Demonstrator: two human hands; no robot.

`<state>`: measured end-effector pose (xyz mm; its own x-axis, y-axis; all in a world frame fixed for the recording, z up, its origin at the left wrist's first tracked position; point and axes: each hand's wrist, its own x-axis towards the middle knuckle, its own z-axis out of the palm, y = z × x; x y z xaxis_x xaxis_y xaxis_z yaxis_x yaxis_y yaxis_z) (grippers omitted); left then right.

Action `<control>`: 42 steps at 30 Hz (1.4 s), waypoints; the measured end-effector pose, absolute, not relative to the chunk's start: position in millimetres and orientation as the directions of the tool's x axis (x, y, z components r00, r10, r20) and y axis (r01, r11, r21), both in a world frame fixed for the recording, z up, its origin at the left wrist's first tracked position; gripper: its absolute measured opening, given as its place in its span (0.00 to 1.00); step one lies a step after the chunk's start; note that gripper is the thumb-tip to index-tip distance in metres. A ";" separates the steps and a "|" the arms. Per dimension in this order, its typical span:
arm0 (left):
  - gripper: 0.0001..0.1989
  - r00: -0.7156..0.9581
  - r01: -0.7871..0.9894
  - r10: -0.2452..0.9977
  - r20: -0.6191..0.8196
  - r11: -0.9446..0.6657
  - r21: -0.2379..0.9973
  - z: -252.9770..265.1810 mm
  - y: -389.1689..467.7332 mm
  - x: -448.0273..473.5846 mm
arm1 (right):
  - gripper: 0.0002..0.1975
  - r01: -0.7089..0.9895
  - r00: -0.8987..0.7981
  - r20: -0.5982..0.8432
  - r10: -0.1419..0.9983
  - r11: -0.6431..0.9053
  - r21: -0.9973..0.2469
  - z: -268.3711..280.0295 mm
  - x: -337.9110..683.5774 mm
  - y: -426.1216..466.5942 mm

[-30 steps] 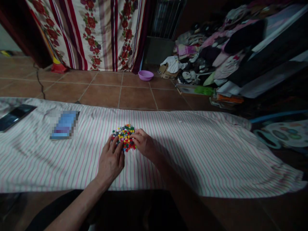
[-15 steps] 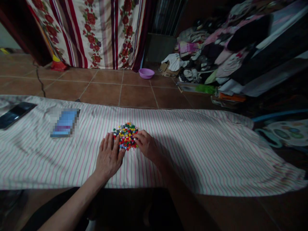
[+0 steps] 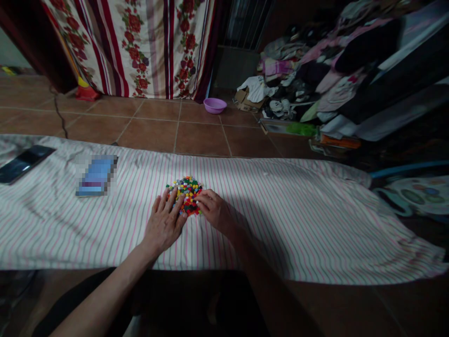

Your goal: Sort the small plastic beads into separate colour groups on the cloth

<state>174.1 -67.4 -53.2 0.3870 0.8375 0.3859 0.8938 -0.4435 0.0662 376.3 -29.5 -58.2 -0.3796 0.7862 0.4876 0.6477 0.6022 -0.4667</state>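
A heap of small bright plastic pieces (image 3: 191,187), red, yellow, green, blue and white, lies on a striped cloth (image 3: 308,210). My left hand (image 3: 166,221) rests palm down at the heap's left side, fingers stretched and spread over its near left part. Across from it, my right hand (image 3: 214,210) touches the right edge of the heap. Its fingers are bent and drawn together at the tips. Whatever sits between those fingertips is too small and hidden to make out.
To the left on the cloth lie a dark phone (image 3: 26,164) and a second device with a blurred blue screen (image 3: 96,175). Beyond the cloth's far edge, a purple basin (image 3: 215,106) stands on the tiled floor (image 3: 150,133). Clothes (image 3: 280,68) are piled at the back right.
My left hand has slid rightward and slightly forward, its fingers now covering more of the heap. My right hand has stayed almost in place at the right edge.
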 end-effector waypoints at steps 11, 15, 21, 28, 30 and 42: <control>0.24 0.449 0.849 0.823 0.348 -0.515 0.121 -45.4 -54.1 181.1 | 0.09 0.625 -0.318 0.490 0.812 0.568 -0.535 -52.9 384.1 -31.4; 0.23 0.516 0.812 0.794 0.321 -0.573 0.111 -42.9 -57.0 177.2 | 0.09 0.630 -0.309 0.472 0.826 0.549 -0.549 -50.7 388.4 -31.7; 0.23 0.554 0.802 0.778 0.296 -0.594 0.058 -42.3 -68.9 158.1 | 0.08 0.642 -0.278 0.451 0.848 0.513 -0.570 -45.8 395.1 -34.2; 0.22 0.522 0.817 0.800 0.295 -0.569 0.096 -44.2 -68.6 143.7 | 0.07 0.653 -0.231 0.457 0.859 0.485 -0.582 -49.3 402.1 -34.4; 0.22 0.505 0.818 0.807 0.307 -0.561 0.129 -45.2 -65.7 144.3 | 0.08 0.664 -0.217 0.449 0.867 0.468 -0.583 -49.5 405.0 -34.2; 0.24 0.413 0.827 0.805 0.425 -0.527 0.194 -56.7 -58.3 152.1 | 0.12 0.742 0.143 0.464 0.874 0.215 -0.635 -59.5 450.7 -24.3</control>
<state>152.1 -58.3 -56.7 0.4135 0.8054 0.4246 0.8275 -0.5270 0.1938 450.7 -24.3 -59.5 0.1430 0.8743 0.4638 0.7424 0.2152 -0.6345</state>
